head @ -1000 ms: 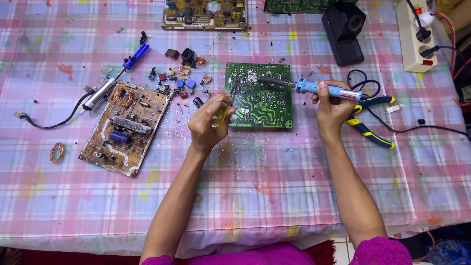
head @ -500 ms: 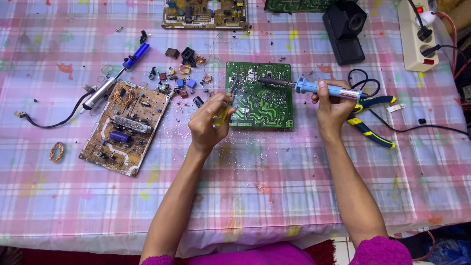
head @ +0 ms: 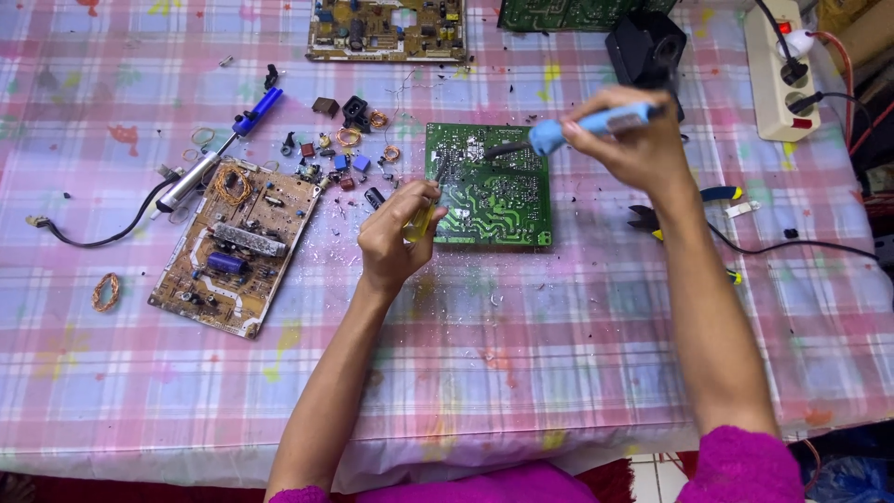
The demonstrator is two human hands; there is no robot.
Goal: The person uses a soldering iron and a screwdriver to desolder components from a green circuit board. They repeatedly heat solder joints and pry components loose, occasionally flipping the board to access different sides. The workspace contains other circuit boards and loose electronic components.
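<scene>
A green circuit board (head: 498, 200) lies solder side up in the middle of the plaid tablecloth. My right hand (head: 629, 140) grips a blue-handled soldering iron (head: 582, 126), its tip over the board's upper edge. My left hand (head: 396, 233) holds a small yellow-handled tool (head: 421, 219) against the board's left edge.
A brown component board (head: 233, 244) lies at the left beside a blue desoldering pump (head: 219, 154) and several loose parts (head: 340, 154). Two more boards (head: 386, 28) sit at the far edge. A black holder (head: 643, 47), a power strip (head: 780, 70) and pliers (head: 689, 210) are at the right.
My right hand has lifted and swung the soldering iron so the handle points up and to the right, tip still near the board's top. The left hand has barely moved.
</scene>
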